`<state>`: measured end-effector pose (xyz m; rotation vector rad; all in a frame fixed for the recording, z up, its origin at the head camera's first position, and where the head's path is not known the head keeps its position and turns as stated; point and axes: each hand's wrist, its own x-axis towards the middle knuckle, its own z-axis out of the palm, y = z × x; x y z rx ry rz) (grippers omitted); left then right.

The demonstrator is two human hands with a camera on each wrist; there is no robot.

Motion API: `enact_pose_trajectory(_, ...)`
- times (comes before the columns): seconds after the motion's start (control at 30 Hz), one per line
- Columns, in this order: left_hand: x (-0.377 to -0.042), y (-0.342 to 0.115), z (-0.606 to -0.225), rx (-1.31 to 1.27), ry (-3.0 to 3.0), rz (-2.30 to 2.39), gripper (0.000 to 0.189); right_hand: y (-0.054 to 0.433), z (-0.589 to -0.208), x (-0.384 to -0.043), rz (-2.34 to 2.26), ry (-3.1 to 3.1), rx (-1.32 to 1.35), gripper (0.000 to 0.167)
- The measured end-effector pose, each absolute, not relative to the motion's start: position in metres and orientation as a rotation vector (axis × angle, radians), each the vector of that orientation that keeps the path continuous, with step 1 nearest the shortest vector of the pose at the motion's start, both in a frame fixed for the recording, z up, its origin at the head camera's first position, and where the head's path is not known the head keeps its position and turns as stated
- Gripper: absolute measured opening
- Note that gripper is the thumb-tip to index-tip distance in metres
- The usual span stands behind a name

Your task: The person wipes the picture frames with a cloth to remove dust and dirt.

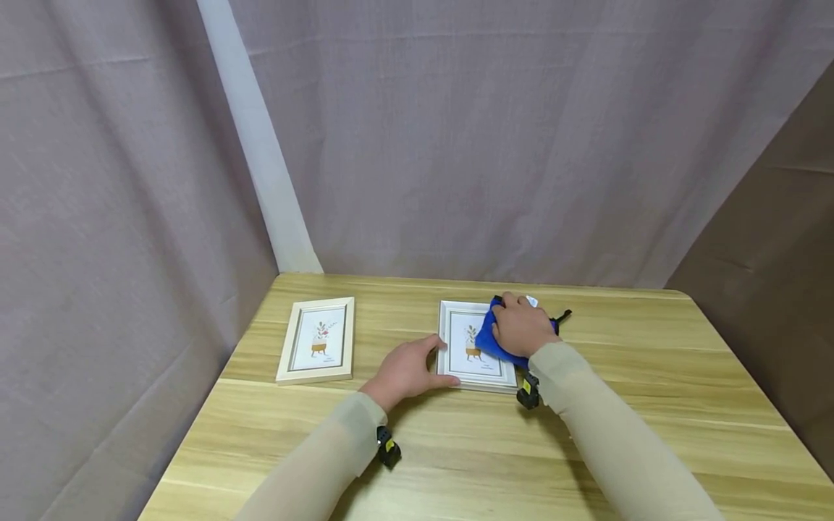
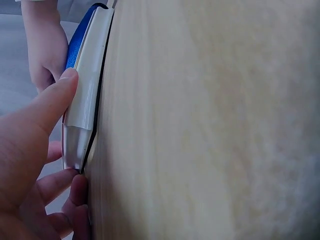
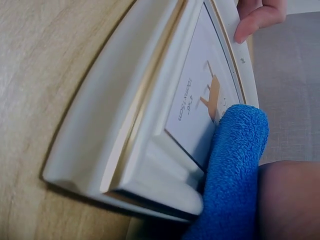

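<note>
A white picture frame (image 1: 485, 381) lies flat on the table, its print of a plant in an orange pot facing up. My left hand (image 1: 407, 367) holds the frame at its near left corner, thumb on the near edge and fingers at the left side. In the left wrist view the thumb presses the side of the frame (image 2: 85, 100). My right hand (image 1: 524, 329) grips a blue cloth (image 1: 487, 340) against the right part of the frame. The fluffy cloth (image 3: 235, 150) covers part of the glass in the right wrist view.
To the left lies a second picture frame (image 1: 349, 340), pale wood, with a similar print. Past the right hand a black strap (image 1: 563, 316) sticks out. The wooden table (image 1: 456, 463) meets grey curtains (image 1: 456, 166) at the back and left, and a brown cloth (image 1: 769, 289) hangs at the right.
</note>
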<state>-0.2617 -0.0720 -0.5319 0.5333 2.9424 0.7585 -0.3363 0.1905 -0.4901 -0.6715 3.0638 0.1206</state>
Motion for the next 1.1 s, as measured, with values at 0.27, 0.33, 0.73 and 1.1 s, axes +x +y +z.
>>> enact_pose_trajectory(0.27, -0.259, -0.069, -0.533, 0.532, 2.944, 0.769, 0.079, 0.193, -0.49, -0.333, 0.101, 3.067, -0.682, 0.046)
enact_pose_trajectory(0.33, -0.259, -0.068, -0.533, 0.539, 2.948, 0.78, 0.078, 0.194, -0.489, -0.332, 0.098, 3.076, -0.684, 0.046)
enact_pose_trajectory(0.73, -0.259, -0.069, -0.532, 0.534, 2.959, 0.773, 0.08, 0.194, -0.488, -0.321, 0.155, 3.09, -0.714, 0.043)
enact_pose_trajectory(1.1, -0.26, -0.071, -0.533, 0.541, 2.955, 0.799, 0.08, 0.196, -0.488, -0.309, 0.131, 3.098, -0.788, 0.038)
